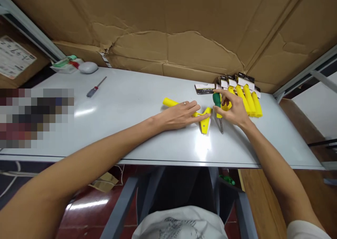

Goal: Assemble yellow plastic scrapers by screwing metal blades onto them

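A yellow scraper-like tool lies on the table, its handle (170,102) reaching out to the left and its flared head (205,123), with a small screw in it, to the right. Across its middle rests my left hand (181,115), palm down with the fingers stretched out, hiding part of the tool; one fingertip touches the head. My right hand (231,107) pinches the green handle of a screwdriver (216,100) between thumb and fingers. The screwdriver's metal shaft points down toward the table, just right of the yellow head and apart from it.
Several yellow tools (247,100) with black and white cards lie behind my right hand. Another card (204,88) is at the back. On the left are a second screwdriver (96,87), a white rounded object (88,67) and a small tray (64,65). Cardboard (163,24) lines the back.
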A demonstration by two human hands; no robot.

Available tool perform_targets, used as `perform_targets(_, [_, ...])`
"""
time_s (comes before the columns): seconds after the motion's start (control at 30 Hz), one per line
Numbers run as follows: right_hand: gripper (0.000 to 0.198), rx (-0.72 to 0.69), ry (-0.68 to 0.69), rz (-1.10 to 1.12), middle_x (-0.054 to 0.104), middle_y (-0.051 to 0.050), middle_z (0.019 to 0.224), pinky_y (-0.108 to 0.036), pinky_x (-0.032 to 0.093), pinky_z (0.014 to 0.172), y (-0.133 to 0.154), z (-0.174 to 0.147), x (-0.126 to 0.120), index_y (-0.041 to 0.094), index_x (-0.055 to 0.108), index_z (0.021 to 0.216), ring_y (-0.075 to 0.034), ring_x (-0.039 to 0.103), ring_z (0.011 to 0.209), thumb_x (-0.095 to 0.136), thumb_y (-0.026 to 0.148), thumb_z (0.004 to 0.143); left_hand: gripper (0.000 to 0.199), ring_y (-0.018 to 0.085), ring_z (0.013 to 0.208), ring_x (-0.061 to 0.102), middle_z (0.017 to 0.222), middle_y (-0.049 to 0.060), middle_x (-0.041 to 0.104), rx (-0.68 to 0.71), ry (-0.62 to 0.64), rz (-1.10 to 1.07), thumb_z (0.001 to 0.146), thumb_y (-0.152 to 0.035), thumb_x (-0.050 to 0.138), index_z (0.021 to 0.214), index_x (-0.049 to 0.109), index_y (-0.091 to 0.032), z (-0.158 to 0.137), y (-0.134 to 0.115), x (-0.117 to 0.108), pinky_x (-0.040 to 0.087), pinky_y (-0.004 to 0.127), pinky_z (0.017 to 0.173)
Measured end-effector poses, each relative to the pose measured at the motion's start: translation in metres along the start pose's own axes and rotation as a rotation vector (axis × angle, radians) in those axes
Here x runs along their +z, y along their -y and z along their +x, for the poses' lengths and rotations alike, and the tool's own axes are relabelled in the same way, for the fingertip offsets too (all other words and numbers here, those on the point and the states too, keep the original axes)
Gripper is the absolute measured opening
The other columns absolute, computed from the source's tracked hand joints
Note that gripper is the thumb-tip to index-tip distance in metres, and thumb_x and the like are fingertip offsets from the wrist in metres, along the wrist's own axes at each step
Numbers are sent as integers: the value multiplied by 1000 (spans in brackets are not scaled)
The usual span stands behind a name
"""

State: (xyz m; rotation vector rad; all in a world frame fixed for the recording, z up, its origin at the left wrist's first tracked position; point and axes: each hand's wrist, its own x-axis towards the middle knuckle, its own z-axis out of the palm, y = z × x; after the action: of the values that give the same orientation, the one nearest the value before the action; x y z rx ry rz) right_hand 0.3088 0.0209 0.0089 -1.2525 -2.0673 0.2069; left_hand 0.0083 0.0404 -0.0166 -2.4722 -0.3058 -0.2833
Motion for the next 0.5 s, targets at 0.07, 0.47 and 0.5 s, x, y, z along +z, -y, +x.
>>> perform_targets(0.07, [49, 12, 57, -127, 73, -7, 86, -49, 57, 88, 2, 1, 0, 24, 80, 138, -31, 67, 91, 73, 44, 93, 62, 30, 115, 68, 121, 16, 72, -79, 31, -31, 110, -2, 48, 168, 54, -21, -1, 4, 3, 59, 39, 98])
perform_targets(0.47, [42, -118, 125, -363, 75, -19, 128, -68, 50, 116, -13, 35, 2, 21, 88, 134, -44, 57, 129, 63, 32, 102, 51, 45, 124, 65, 122, 24, 69, -643, -50, -165, 108, -15, 52, 157, 66, -14, -16, 20, 25, 62, 56, 95])
perform_targets(0.5, [45, -141, 152, -376, 76, -19, 134, -67, 49, 118, -15, 46, 5, 20, 85, 139, -44, 57, 133, 63, 28, 100, 50, 45, 124, 64, 124, 24, 69, -670, -78, -180, 109, -17, 53, 157, 66, -15, -16, 20, 25, 62, 57, 97])
